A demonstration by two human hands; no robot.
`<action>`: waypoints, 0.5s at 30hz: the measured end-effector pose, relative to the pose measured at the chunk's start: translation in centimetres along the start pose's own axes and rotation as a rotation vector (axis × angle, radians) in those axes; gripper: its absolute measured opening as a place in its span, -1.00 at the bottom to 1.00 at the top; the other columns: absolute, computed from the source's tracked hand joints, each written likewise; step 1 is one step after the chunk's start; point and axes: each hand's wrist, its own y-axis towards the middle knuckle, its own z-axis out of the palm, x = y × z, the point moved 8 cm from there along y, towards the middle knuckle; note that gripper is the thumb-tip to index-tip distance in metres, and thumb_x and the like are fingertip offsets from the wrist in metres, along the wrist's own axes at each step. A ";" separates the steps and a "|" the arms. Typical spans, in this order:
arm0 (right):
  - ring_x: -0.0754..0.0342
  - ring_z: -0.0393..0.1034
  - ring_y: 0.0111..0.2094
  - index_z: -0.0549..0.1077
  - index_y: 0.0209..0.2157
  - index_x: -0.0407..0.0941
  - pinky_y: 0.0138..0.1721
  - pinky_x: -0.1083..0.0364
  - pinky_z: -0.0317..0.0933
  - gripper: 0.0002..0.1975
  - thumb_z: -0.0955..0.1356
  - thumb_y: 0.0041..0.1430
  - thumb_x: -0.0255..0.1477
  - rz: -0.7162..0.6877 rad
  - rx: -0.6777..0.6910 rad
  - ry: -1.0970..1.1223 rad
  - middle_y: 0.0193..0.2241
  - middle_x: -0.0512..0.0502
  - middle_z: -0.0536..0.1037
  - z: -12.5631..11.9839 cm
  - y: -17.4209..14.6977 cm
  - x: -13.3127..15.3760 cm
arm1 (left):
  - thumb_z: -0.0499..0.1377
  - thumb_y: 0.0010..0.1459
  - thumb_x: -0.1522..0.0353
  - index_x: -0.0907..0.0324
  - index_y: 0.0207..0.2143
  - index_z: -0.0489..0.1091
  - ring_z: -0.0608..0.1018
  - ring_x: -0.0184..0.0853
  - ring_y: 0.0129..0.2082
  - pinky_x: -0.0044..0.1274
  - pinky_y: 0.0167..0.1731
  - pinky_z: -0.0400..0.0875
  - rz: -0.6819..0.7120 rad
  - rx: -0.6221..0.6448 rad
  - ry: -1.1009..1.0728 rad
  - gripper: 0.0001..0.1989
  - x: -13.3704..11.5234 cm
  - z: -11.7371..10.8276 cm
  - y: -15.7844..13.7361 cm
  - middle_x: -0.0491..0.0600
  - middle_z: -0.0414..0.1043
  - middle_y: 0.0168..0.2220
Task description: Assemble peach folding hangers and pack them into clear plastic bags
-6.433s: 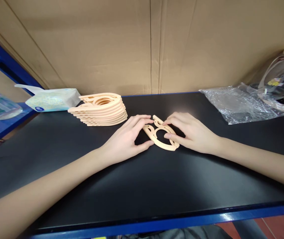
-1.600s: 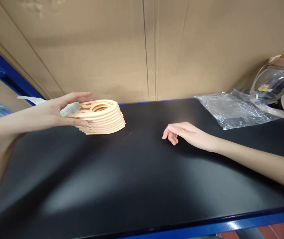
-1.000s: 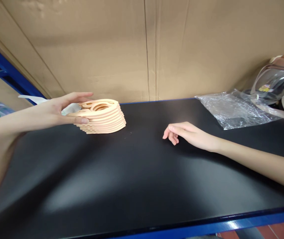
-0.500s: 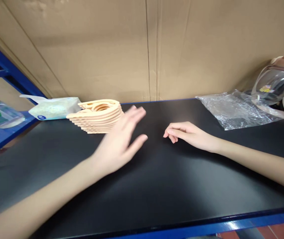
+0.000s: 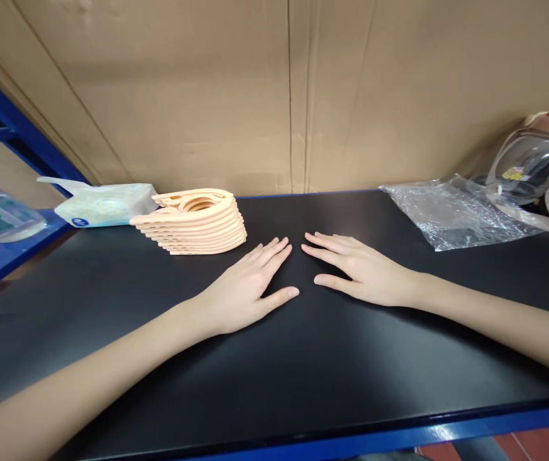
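Palm down on the black tabletop, my left hand lies flat with fingers and thumb apart, holding nothing. My right hand rests flat opposite it, fingers stretched out and also holding nothing. A small gap separates the fingertips of the two hands. Just beyond my left hand sits a neat stack of peach-coloured plastic hangers, several layers high, with open loops showing on top. To the right, past my right hand, a crinkled clear plastic bag lies on the tabletop.
A tissue pack stands behind the hangers at the left. Clear packaging with a green mark is by the blue metal frame. A transparent bottle with a brown lid stands far right. Cardboard forms the back wall.
My left hand has come down from beside the hangers and settled flat. My right hand has uncurled its fingers and spread them on the tabletop. The hangers have stayed in place.
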 end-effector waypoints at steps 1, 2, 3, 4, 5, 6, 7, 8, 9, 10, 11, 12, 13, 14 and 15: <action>-0.15 -0.12 0.34 0.12 0.30 -0.11 0.28 -0.25 -0.14 -0.36 0.15 0.31 -0.07 -0.004 0.017 -0.008 0.33 -0.21 0.03 0.2 -0.1 0.0 | -0.13 0.27 -0.05 0.17 0.34 -0.07 -0.04 -0.14 0.36 -0.19 0.31 -0.02 0.004 0.008 0.006 -0.27 0.1 0.0 0.0 0.07 -0.17 0.36; -0.14 -0.13 0.34 0.11 0.30 -0.11 0.28 -0.25 -0.15 -0.36 0.14 0.32 -0.07 -0.008 0.027 -0.013 0.33 -0.21 0.01 0.2 -0.1 0.0 | -0.13 0.27 -0.05 0.17 0.34 -0.07 -0.04 -0.15 0.36 -0.20 0.31 -0.02 0.007 0.014 0.013 -0.27 0.2 0.0 -0.1 0.06 -0.17 0.37; -0.14 -0.13 0.34 0.10 0.30 -0.11 0.28 -0.25 -0.15 -0.36 0.14 0.32 -0.07 -0.013 0.030 -0.016 0.33 -0.20 0.01 0.2 -0.1 0.0 | -0.14 0.27 -0.05 0.18 0.34 -0.07 -0.04 -0.16 0.36 -0.22 0.31 -0.02 0.009 0.017 0.021 -0.26 0.2 0.0 -0.1 0.06 -0.17 0.37; -0.14 -0.13 0.34 0.11 0.30 -0.11 0.28 -0.25 -0.15 -0.37 0.14 0.32 -0.07 -0.017 0.024 -0.017 0.33 -0.20 0.01 0.2 -0.1 0.0 | -0.14 0.27 -0.05 0.19 0.34 -0.07 -0.04 -0.16 0.36 -0.23 0.31 -0.03 0.011 0.021 0.031 -0.26 0.3 0.0 -0.1 0.05 -0.17 0.37; -0.14 -0.12 0.34 0.12 0.29 -0.12 0.28 -0.26 -0.14 -0.37 0.14 0.32 -0.08 -0.021 0.017 -0.016 0.33 -0.21 0.02 0.1 -0.1 0.0 | -0.15 0.28 -0.05 0.20 0.34 -0.07 -0.04 -0.16 0.36 -0.24 0.32 -0.03 0.011 0.025 0.044 -0.25 0.3 0.0 -0.1 0.06 -0.17 0.37; -0.15 -0.10 0.33 0.13 0.29 -0.12 0.28 -0.26 -0.13 -0.37 0.15 0.32 -0.08 -0.022 0.012 -0.017 0.32 -0.22 0.03 0.0 -0.1 0.0 | -0.16 0.28 -0.05 0.23 0.34 -0.08 -0.04 -0.17 0.36 -0.25 0.32 -0.04 0.011 0.028 0.058 -0.25 0.3 0.0 -0.1 0.06 -0.18 0.37; -0.15 -0.09 0.33 0.14 0.29 -0.12 0.28 -0.26 -0.12 -0.38 0.15 0.32 -0.08 -0.023 0.008 -0.022 0.32 -0.22 0.04 0.0 -0.1 0.0 | -0.16 0.29 -0.04 0.25 0.34 -0.08 -0.04 -0.17 0.36 -0.25 0.31 -0.04 0.011 0.032 0.072 -0.25 0.2 0.0 0.0 0.07 -0.18 0.37; -0.15 -0.09 0.33 0.14 0.29 -0.12 0.28 -0.26 -0.12 -0.38 0.14 0.32 -0.08 -0.023 0.010 -0.030 0.32 -0.22 0.04 0.0 -0.1 0.0 | -0.17 0.30 -0.03 0.27 0.34 -0.08 -0.04 -0.17 0.36 -0.25 0.31 -0.04 0.011 0.035 0.084 -0.26 0.2 0.0 0.0 0.07 -0.18 0.37; -0.15 -0.09 0.33 0.13 0.29 -0.12 0.28 -0.26 -0.12 -0.38 0.13 0.33 -0.08 -0.022 0.015 -0.042 0.32 -0.21 0.03 0.0 -0.1 0.0 | -0.17 0.31 -0.02 0.28 0.34 -0.08 -0.04 -0.17 0.36 -0.24 0.31 -0.04 0.012 0.036 0.091 -0.27 0.1 -0.1 0.0 0.08 -0.18 0.37; -0.15 -0.09 0.33 0.13 0.29 -0.13 0.28 -0.25 -0.12 -0.37 0.13 0.33 -0.08 -0.020 0.023 -0.056 0.32 -0.21 0.03 0.1 -0.1 0.0 | -0.17 0.32 0.00 0.29 0.34 -0.08 -0.03 -0.17 0.36 -0.24 0.30 -0.03 0.014 0.034 0.095 -0.28 0.0 -0.1 0.0 0.09 -0.17 0.37; -0.15 -0.10 0.33 0.13 0.29 -0.14 0.28 -0.24 -0.12 -0.37 0.12 0.33 -0.08 -0.018 0.029 -0.069 0.32 -0.22 0.02 0.1 -0.1 0.0 | -0.17 0.32 0.00 0.29 0.34 -0.07 -0.02 -0.16 0.36 -0.23 0.30 -0.02 0.017 0.031 0.095 -0.28 0.0 -0.1 0.0 0.09 -0.16 0.37; -0.15 -0.10 0.33 0.13 0.29 -0.14 0.28 -0.24 -0.12 -0.37 0.11 0.34 -0.08 -0.017 0.033 -0.079 0.32 -0.22 0.02 0.2 -0.1 0.0 | -0.16 0.32 0.00 0.30 0.33 -0.07 -0.01 -0.15 0.36 -0.22 0.30 -0.01 0.022 0.027 0.093 -0.28 -0.1 -0.2 0.0 0.10 -0.15 0.37; -0.15 -0.10 0.33 0.13 0.29 -0.15 0.28 -0.24 -0.12 -0.37 0.11 0.34 -0.08 -0.016 0.035 -0.084 0.32 -0.22 0.02 0.2 -0.1 0.0 | -0.15 0.32 0.00 0.29 0.33 -0.06 -0.01 -0.15 0.36 -0.22 0.29 0.01 0.025 0.022 0.090 -0.29 -0.1 -0.2 0.0 0.11 -0.14 0.37; -0.15 -0.10 0.33 0.13 0.29 -0.15 0.28 -0.24 -0.12 -0.37 0.10 0.34 -0.08 -0.018 0.036 -0.086 0.32 -0.22 0.02 0.2 -0.1 0.0 | -0.14 0.32 0.01 0.30 0.33 -0.05 0.00 -0.14 0.35 -0.21 0.29 0.01 0.027 0.018 0.089 -0.29 -0.2 -0.2 0.0 0.11 -0.13 0.36; -0.15 -0.10 0.33 0.13 0.29 -0.15 0.28 -0.24 -0.11 -0.37 0.10 0.34 -0.08 -0.020 0.035 -0.085 0.32 -0.22 0.02 0.1 -0.1 0.0 | -0.14 0.32 0.01 0.30 0.33 -0.05 0.00 -0.14 0.35 -0.21 0.29 0.02 0.028 0.017 0.090 -0.29 -0.2 -0.2 0.1 0.11 -0.13 0.36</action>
